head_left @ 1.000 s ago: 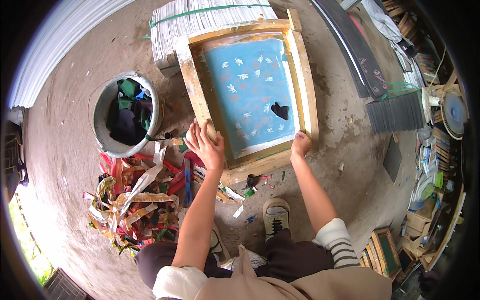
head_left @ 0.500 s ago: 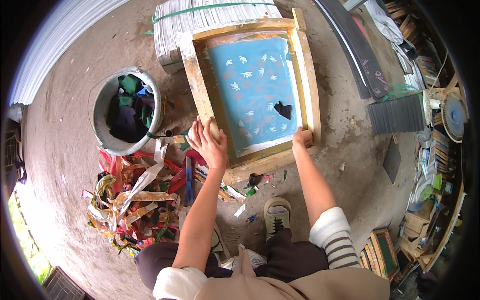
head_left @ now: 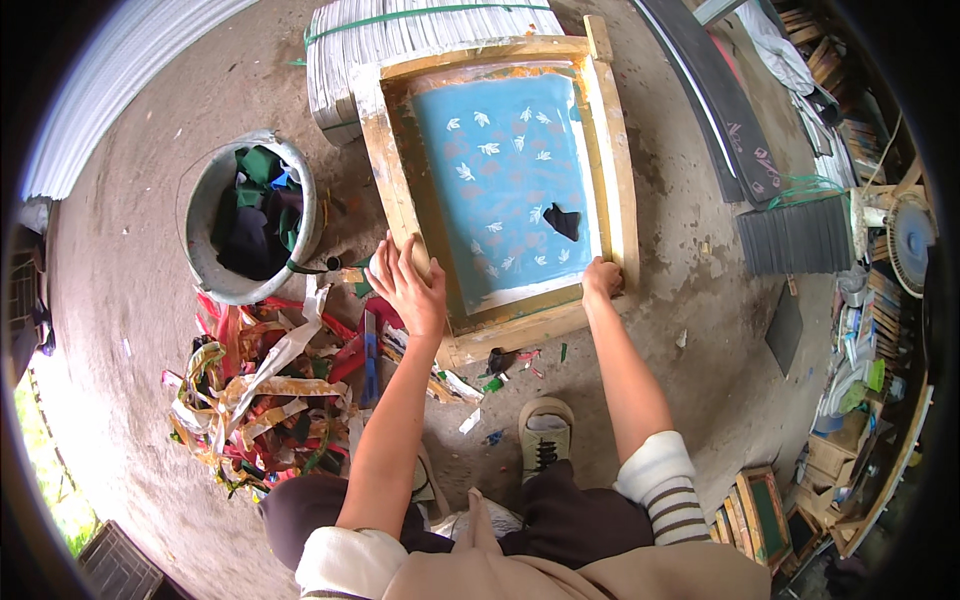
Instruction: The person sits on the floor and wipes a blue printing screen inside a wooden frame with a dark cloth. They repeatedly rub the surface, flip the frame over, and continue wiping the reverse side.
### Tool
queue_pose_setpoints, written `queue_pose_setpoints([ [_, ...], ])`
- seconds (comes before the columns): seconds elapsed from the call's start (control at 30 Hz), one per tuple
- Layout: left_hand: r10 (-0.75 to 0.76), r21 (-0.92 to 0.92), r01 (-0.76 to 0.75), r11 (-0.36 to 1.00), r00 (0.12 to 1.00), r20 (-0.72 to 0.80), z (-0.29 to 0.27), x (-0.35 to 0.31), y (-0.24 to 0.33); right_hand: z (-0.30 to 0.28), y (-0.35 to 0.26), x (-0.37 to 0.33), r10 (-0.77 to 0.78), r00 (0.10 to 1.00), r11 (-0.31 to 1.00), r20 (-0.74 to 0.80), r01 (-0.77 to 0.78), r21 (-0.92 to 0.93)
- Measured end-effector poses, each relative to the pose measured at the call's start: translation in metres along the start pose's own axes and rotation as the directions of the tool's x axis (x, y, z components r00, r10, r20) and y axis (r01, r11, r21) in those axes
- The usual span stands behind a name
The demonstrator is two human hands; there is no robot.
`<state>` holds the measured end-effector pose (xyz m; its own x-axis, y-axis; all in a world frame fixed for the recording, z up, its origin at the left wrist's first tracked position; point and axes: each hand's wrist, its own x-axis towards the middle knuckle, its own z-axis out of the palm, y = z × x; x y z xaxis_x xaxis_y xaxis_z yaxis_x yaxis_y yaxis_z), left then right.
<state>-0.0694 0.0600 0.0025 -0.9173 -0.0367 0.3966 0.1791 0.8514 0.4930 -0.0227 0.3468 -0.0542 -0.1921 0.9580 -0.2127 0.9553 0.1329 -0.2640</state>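
Observation:
A wooden screen-printing frame [head_left: 622, 150] with a blue mesh [head_left: 470, 210] lies in front of me. White leaf shapes are scattered across the mesh. Near its lower right sits a small black scrap [head_left: 562, 222]. My left hand [head_left: 410, 295] grips the frame's left rail close to the near corner, its fingers bent over the wood. On the opposite side, my right hand [head_left: 602, 278] is closed around the right rail near its lower end. The undersides of both hands' grips are hidden.
A grey bucket [head_left: 205, 255] of dark and green scraps stands left, above a heap of coloured strips [head_left: 270, 400]. Beyond the frame is a strapped stack of white sheets [head_left: 335, 70]. A dark stack [head_left: 795, 243] and a fan [head_left: 910, 240] are at right. My shoes are below the frame.
The whole view has shifted slightly to the left. Both hands stay on the frame's rails, and the black scrap keeps its place on the mesh.

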Motion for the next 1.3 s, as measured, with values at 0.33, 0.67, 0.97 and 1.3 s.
queue_pose_setpoints([
  [0.33,-0.008,0.037,0.008,0.999,1.000,0.000,-0.003,-0.001,-0.008,-0.038,-0.014,-0.053,-0.260,0.946,0.870,0.195,0.142,0.472],
  [0.67,-0.014,0.005,0.014,1.000,1.000,0.006,0.001,-0.001,-0.003,-0.019,0.019,-0.043,-0.108,0.961,0.833,0.255,-0.052,0.550],
  [0.97,-0.022,-0.015,0.022,1.000,1.000,0.009,0.001,-0.001,-0.006,-0.026,-0.008,-0.035,0.072,0.989,0.865,0.126,-0.125,0.486],
  [1.3,-0.026,-0.025,0.026,0.999,1.000,-0.002,0.003,-0.002,-0.004,-0.032,-0.024,-0.023,0.207,0.974,0.923,0.093,-0.226,0.311],
])
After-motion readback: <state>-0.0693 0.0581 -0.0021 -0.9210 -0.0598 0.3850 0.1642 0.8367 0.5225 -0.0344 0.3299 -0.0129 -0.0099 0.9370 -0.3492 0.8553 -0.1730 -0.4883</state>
